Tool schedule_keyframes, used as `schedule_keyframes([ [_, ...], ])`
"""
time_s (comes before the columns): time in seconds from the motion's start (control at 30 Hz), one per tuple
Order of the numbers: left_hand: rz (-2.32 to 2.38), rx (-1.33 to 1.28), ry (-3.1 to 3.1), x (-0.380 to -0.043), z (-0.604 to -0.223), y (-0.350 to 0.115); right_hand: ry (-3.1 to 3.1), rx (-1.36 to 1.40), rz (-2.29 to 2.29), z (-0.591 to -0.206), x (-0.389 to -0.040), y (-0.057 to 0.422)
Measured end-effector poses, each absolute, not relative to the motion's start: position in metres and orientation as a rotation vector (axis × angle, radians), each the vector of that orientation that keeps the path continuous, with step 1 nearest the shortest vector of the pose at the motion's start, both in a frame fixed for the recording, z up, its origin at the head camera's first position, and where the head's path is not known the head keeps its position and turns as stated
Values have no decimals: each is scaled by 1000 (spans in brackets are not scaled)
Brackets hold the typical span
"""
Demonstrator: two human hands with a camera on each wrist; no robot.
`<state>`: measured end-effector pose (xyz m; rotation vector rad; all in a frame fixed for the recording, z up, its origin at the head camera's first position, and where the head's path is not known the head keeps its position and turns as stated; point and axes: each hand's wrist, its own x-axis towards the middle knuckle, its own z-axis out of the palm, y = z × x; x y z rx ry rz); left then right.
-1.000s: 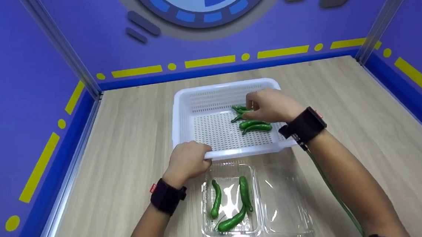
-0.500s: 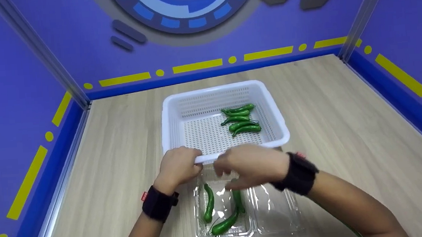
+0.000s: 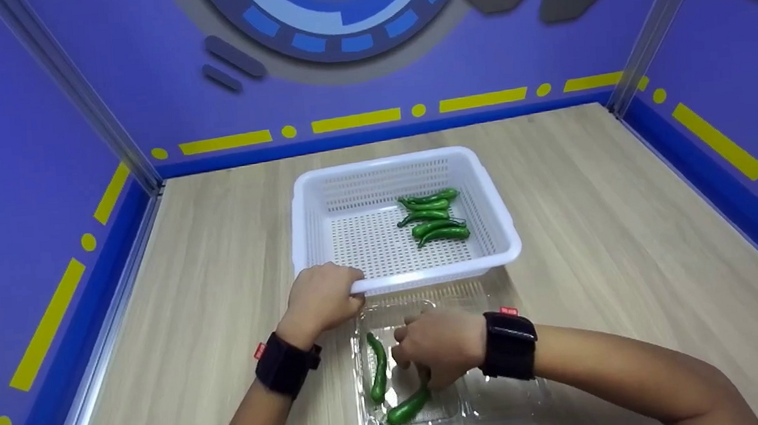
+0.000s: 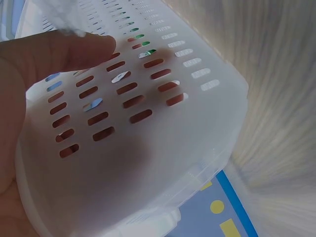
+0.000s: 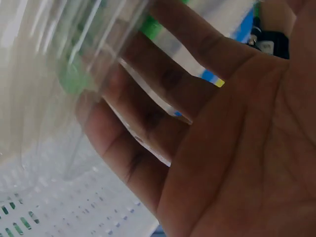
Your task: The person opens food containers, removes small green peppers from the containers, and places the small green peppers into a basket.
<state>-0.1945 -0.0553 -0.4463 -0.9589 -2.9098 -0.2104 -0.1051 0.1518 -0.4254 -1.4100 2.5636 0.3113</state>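
My left hand (image 3: 324, 300) grips the front-left rim of a white perforated plastic basket (image 3: 417, 278); its thumb (image 4: 81, 51) lies against the basket wall in the left wrist view. Inside the basket, towards the right, several green chili peppers (image 3: 447, 234) lie side by side. My right hand (image 3: 445, 344) reaches down into a clear plastic box (image 3: 446, 411), its fingers loosely bent. A curved green chili pepper (image 3: 378, 369) lies along the box's left side, and another (image 3: 407, 407) slants below my right hand. Part of the box's contents is hidden by that hand.
The box's clear lid (image 3: 502, 394) lies opened out to the right, partly under my right forearm. The basket stands directly behind the box on a wooden table (image 3: 222, 263). Blue-purple panels (image 3: 508, 50) enclose the table at the back and sides.
My right hand has left the peppers in the basket and come back and down into the clear box. The left hand keeps its hold on the basket rim. The head view has shifted slightly.
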Motion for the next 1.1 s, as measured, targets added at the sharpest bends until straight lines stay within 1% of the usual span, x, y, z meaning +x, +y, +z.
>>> schedule_keyframes([
  [0.43,-196,-971,-2882,-194,-451,-53,2618,-1427,447,-443,-105,147],
  [0.63,-199,-935,-2869,-193,-450,-57,2676,-1507,506,-449,-106,144],
  [0.8,-208,-942,-2869,-193,-450,-58,2712,-1509,555,-452,-107,143],
  [1.1,-232,-943,-2859,-195,-448,-55,2742,-1576,406,-449,-111,145],
])
